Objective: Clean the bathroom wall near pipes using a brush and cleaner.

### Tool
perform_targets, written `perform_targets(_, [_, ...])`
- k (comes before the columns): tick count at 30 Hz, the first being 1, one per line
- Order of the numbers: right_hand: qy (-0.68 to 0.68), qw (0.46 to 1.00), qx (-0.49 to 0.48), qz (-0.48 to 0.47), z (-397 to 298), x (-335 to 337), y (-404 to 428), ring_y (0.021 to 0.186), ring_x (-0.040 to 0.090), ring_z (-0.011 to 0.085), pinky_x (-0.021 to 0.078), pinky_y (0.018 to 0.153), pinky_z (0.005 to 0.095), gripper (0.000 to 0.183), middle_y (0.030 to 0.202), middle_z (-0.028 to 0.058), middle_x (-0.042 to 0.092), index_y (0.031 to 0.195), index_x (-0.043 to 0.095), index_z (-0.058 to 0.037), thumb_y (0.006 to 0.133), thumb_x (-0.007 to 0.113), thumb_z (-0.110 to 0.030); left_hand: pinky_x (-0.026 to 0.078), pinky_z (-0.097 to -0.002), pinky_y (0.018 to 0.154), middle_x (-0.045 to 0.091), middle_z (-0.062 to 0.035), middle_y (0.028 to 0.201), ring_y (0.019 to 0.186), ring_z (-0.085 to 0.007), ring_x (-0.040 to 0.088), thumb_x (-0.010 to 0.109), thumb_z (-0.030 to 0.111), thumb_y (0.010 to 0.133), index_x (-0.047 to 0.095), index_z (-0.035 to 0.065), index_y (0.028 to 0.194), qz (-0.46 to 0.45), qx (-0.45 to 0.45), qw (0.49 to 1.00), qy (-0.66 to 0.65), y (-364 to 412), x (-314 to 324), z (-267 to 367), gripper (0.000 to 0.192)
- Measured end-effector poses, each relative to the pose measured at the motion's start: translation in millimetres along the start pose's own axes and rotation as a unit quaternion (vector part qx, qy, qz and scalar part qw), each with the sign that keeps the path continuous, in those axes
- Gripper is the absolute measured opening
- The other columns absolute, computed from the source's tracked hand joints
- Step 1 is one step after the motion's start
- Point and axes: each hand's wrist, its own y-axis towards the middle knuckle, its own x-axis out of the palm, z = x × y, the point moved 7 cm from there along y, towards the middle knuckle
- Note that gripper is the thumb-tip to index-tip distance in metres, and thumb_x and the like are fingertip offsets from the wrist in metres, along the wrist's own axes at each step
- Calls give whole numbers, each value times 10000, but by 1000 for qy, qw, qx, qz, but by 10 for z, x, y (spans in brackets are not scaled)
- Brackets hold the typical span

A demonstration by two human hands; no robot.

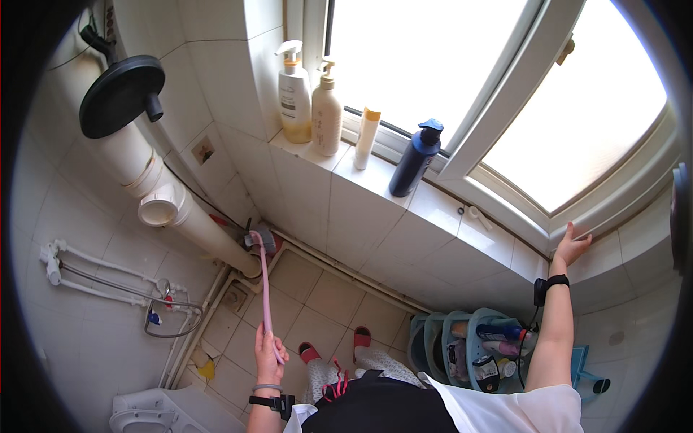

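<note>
My left hand (268, 349) is closed around the lower end of a long pink handle (265, 287), likely a brush's. The handle extends away from me over the tiled floor, and its far end curves over beside a grey bristly part (265, 238) near the foot of the drainpipe. Whether that part belongs to the handle or sits behind it, I cannot tell. Far to the right, my right hand (571, 250) holds nothing and rests with fingers apart against the lower window frame (579, 224), at the sill corner.
Pump bottles, white (295, 105), beige (327, 122) and dark blue (414, 162), stand on the tiled sill beside a yellow-capped tube (367, 138). A blue shelf rack (449, 346) holds several toiletries. The white drainpipe (216, 230), black shower head (122, 94) and toilet (157, 411) lie leftward.
</note>
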Motion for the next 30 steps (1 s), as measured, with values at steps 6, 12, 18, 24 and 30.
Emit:
perform_targets(6, [-5,997,72,-15,462,251,204,1095,517,377,448,922,413,753,1204,253,501,1255,399,78,768,722,-398,395,-215,377,433,9,640,436,-65,426,519,280,940,377,147,1350,-100,15,994,-52,39,232,286,454])
perform_targets(12, [109,987,-115,-25,-910,-206,-825,1038,490,292,425,879,402,402,1171,186,497,1236,439,30,906,567,-162,436,-229,409,447,5,664,472,-72,457,538,240,929,324,127,1390,-176,48,977,-111,135,580,637,521])
perform_targets(18, [403,665,-40,-627,-3312,-481,-4056,970,570,179,441,872,294,218,1000,88,624,1054,587,-1,940,512,-170,419,-199,404,465,8,693,498,-63,470,538,204,927,270,185,1430,-202,71,972,-97,338,909,759,570])
perform_targets(24, [395,290,159,-857,-4516,-1125,-5586,877,606,183,497,754,286,474,1038,122,621,1139,516,15,998,331,-398,329,-177,346,479,17,686,421,-41,392,514,206,946,307,195,1423,-170,82,979,-72,464,932,684,520])
perform_targets(30, [360,236,237,-871,-5331,-1139,-5585,732,589,158,501,567,273,341,836,101,608,988,534,-25,970,406,-340,408,-198,436,549,8,799,537,-48,486,514,240,958,445,155,1357,-104,110,987,-48,885,1036,1214,414])
